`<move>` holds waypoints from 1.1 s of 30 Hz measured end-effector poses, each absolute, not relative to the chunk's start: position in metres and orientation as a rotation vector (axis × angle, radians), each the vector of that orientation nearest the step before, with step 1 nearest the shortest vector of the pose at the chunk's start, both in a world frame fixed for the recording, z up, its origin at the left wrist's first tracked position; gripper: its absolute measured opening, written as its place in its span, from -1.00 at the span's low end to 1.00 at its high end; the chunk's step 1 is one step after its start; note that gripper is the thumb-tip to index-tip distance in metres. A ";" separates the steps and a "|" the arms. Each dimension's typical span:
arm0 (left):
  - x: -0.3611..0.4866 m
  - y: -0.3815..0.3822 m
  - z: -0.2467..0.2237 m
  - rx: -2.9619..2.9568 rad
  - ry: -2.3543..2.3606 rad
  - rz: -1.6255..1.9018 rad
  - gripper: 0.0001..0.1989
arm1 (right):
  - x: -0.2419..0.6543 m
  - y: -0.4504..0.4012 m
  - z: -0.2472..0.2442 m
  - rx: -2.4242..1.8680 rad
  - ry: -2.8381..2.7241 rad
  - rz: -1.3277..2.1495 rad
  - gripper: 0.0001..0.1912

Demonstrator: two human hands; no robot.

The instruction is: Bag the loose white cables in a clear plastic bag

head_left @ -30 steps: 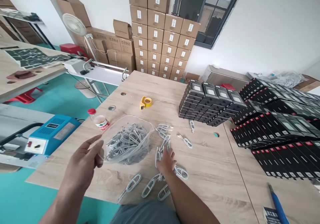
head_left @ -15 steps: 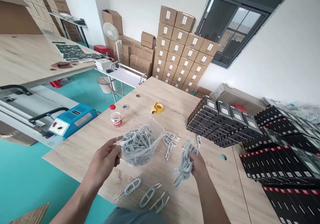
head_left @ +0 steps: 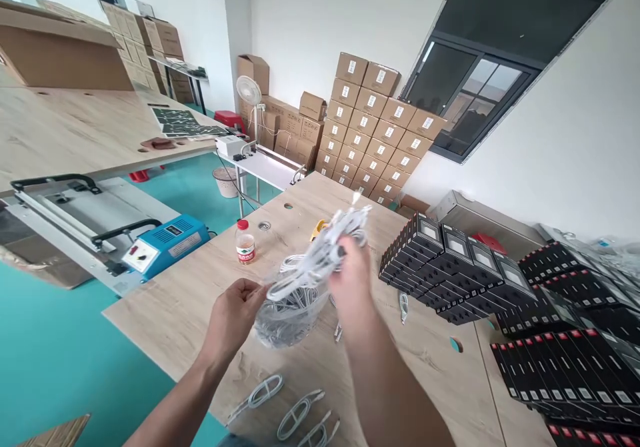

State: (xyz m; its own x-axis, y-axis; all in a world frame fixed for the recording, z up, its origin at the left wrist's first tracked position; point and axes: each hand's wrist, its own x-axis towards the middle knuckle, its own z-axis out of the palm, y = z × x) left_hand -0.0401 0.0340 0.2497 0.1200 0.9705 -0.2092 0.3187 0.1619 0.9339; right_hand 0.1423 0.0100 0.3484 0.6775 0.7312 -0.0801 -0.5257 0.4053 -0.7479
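Observation:
A clear plastic bag point(head_left: 287, 330) full of coiled grey cables stands on the wooden table. My left hand point(head_left: 234, 314) pinches the bag's rim at its left side. Over the bag's mouth, my right hand point(head_left: 353, 267) grips a bunch of white-grey cables point(head_left: 320, 247), slightly blurred by motion. This bunch hides part of the bag's opening and most of the yellow tape dispenser point(head_left: 319, 228) behind. Several single coiled cables point(head_left: 301, 414) lie on the table near my body. One more coil point(head_left: 403, 307) rests to the right, beside the black boxes.
Stacked black boxes point(head_left: 450, 267) occupy the table's right side, with more rows point(head_left: 565, 367) beyond. A red-capped bottle point(head_left: 245, 244) stands left of the bag. A blue sealing machine point(head_left: 173, 244) sits off the table's left edge. Brown cartons point(head_left: 370, 127) are piled against the wall.
My right hand has carried its bunch of cables left and up, from the table's right side to above the bag. My left hand still holds the bag's rim. The view has shifted slightly.

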 end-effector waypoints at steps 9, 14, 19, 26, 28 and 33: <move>-0.055 0.061 0.249 1.329 1.445 0.739 -0.55 | 0.125 0.013 0.229 -1.272 -1.430 0.123 -0.68; -0.046 0.072 0.246 1.048 1.309 0.827 -0.49 | 0.143 -0.003 0.232 -1.156 -2.048 -0.064 -0.64; -0.045 0.071 0.249 0.973 1.254 0.889 -0.47 | 0.151 -0.005 0.243 -1.367 -2.330 0.080 -0.59; -0.056 0.073 0.247 0.963 1.309 0.951 -0.45 | 0.150 -0.004 0.258 -1.328 -2.438 0.326 -0.71; -0.060 0.073 0.247 0.955 1.266 0.936 -0.48 | 0.149 -0.004 0.253 -1.297 -2.084 0.488 -0.69; -0.062 0.073 0.263 1.222 1.229 0.638 -0.15 | 0.145 0.010 0.252 -1.195 -0.970 0.904 -0.65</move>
State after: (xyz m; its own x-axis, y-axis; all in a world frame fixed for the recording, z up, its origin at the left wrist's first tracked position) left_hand -0.0623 0.0727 0.2626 0.2844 0.8928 -0.3493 0.2277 0.2911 0.9292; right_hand 0.1449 0.0099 0.2522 0.3306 0.9361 0.1199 -0.0534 0.1454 -0.9879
